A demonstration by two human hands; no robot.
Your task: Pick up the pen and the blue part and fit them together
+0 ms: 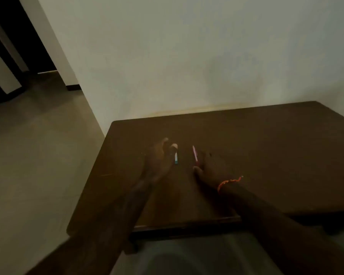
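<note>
While both hands rest low over the dark brown wooden table, the left hand lies with fingers loosely extended, a short white-and-blue stick just beside its fingertips. Near it, the right hand, an orange thread bracelet at its wrist, pinches a thin pink stick pointing away between the hands.

The picture is dim and murky, with soft focus throughout. The pale plaster wall in the upper frame catches the most light. The dark brown wooden surface swallows detail. Straight edges bow towards the frame's borders.
</note>
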